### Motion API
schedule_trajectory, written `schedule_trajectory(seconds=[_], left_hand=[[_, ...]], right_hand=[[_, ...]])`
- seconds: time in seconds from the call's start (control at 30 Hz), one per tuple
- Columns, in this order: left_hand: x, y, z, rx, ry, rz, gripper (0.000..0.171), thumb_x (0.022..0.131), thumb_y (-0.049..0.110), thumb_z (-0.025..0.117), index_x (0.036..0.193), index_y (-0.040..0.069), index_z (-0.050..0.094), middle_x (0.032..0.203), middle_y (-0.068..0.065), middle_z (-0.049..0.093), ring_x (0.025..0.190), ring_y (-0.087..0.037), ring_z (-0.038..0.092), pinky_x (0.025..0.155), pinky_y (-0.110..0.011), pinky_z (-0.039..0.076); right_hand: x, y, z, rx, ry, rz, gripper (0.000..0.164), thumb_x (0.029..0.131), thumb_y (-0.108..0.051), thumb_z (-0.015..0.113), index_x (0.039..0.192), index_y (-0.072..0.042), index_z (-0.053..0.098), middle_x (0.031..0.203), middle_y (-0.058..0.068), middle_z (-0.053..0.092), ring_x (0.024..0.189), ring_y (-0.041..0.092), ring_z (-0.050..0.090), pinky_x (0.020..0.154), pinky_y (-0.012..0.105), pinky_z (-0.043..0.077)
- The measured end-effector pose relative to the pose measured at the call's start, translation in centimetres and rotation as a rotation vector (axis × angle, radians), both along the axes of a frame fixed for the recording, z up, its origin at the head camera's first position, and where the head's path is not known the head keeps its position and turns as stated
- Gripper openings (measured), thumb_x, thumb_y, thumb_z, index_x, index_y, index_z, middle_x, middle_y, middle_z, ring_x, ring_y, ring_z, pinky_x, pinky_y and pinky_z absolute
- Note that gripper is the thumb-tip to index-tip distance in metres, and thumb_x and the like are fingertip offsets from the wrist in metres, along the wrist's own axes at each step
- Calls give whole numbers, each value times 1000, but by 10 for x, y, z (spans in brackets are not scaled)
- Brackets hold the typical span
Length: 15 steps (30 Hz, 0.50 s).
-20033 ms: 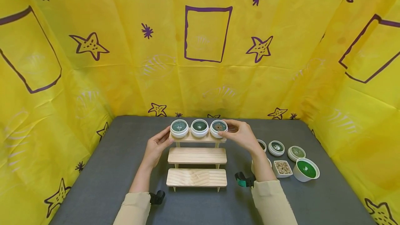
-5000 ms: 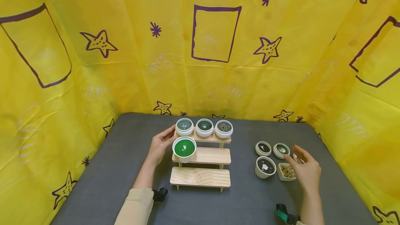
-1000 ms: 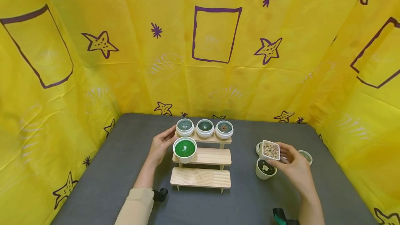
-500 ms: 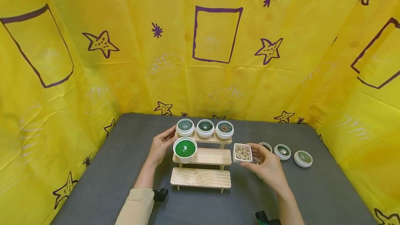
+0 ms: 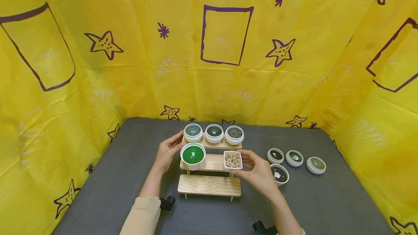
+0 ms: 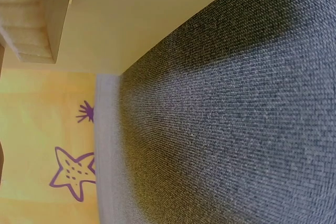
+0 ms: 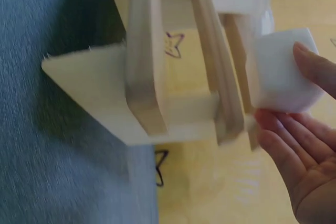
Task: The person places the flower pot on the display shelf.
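Observation:
My right hand [image 5: 258,173] pinches a small square white bowl of beige pebbles [image 5: 233,160] between thumb and fingers, at the right end of the middle shelf. In the right wrist view the plain white bowl [image 7: 283,72] is beside the wooden shelves; I cannot tell whether it touches one. My left hand [image 5: 167,152] grips the left end of the top shelf of the three-tier wooden stand [image 5: 209,185]. Along that shelf stand three round white pots [image 5: 214,134] with dark green or bluish filling. A larger white cup with bright green filling [image 5: 193,156] sits on the middle shelf's left.
Right of the stand on the grey table [image 5: 326,206] are a dark-filled round pot [image 5: 275,155], a green-filled pot [image 5: 294,158], a pale green one [image 5: 316,165] and a dark-filled cup [image 5: 279,174], partly behind my right hand. A yellow patterned cloth [image 5: 222,82] surrounds the table.
My right hand has taken the pebble bowl from the group on the right and carried it left to the middle shelf. Earlier, the green cup came onto that shelf. My left hand stays put.

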<state>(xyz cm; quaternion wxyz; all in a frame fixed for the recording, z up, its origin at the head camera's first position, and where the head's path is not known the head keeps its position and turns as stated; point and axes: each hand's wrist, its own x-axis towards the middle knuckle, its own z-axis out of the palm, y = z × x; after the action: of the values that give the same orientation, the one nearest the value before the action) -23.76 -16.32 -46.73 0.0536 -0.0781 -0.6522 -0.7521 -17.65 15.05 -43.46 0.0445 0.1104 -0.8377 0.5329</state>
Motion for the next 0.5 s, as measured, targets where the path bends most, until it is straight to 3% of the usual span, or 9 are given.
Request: schedule_trajectory(seconds=[0.5], left_hand=[[1,0,0,3,-2,-2,54,89,-9,61,140,-13,45,112,29,66,110,9,62,96,-11,50]], right_hand=[[-5,-44,-9,-106,24,3,58,64,-9,92,117,-11,67,106,11,74,102,22,71,88,25,60]])
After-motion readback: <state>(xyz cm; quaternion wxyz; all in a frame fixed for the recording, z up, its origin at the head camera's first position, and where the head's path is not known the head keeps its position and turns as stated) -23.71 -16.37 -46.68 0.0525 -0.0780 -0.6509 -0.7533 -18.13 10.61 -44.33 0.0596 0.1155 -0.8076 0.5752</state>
